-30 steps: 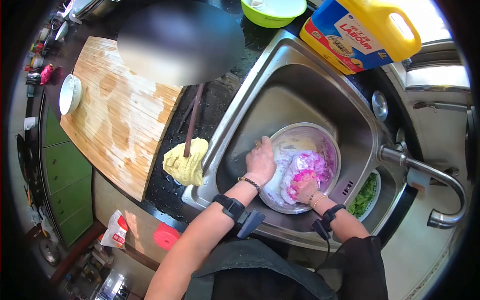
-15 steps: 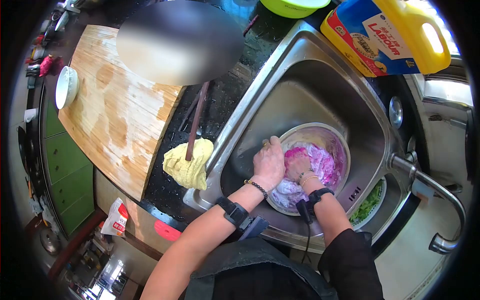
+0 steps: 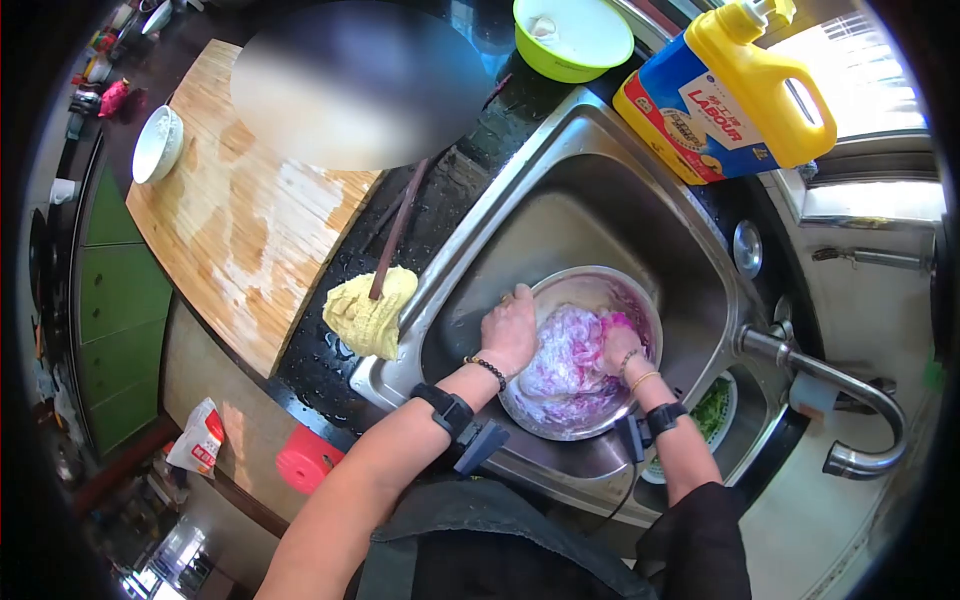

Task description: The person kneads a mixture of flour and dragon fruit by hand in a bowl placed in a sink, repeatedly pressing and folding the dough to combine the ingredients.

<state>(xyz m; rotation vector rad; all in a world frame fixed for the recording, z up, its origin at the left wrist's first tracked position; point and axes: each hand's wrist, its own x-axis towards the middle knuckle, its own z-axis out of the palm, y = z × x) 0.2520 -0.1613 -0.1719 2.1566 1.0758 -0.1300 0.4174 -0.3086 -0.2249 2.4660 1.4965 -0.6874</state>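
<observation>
A round metal bowl point(image 3: 655, 335) sits in the sink, holding a lumpy pink, purple and white dough point(image 3: 570, 355). My left hand point(image 3: 510, 330) grips the bowl's left rim, its fingers closed over the edge. Inside the bowl, on the right, my right hand point(image 3: 622, 345) is pushed into the dough, fingers curled and stained bright pink; their tips are partly hidden. Left of the sink, a yellow cloth-like lump point(image 3: 360, 318) lies on the dark counter, with a brown stick point(image 3: 405, 215) resting against it.
The metal sink point(image 3: 570, 215) surrounds the bowl, with a faucet point(image 3: 850, 380) at its right. A bowl of greens point(image 3: 712, 415) sits in the side basin. Beyond stand a yellow jug point(image 3: 715, 110) and a green bowl point(image 3: 565, 60). A wooden board point(image 3: 250, 230) bears a white bowl point(image 3: 158, 148).
My right hand has moved from the middle of the dough to the bowl's right side, uncovering more of the mixture. My left hand stays on the rim. The whole view has shifted slightly.
</observation>
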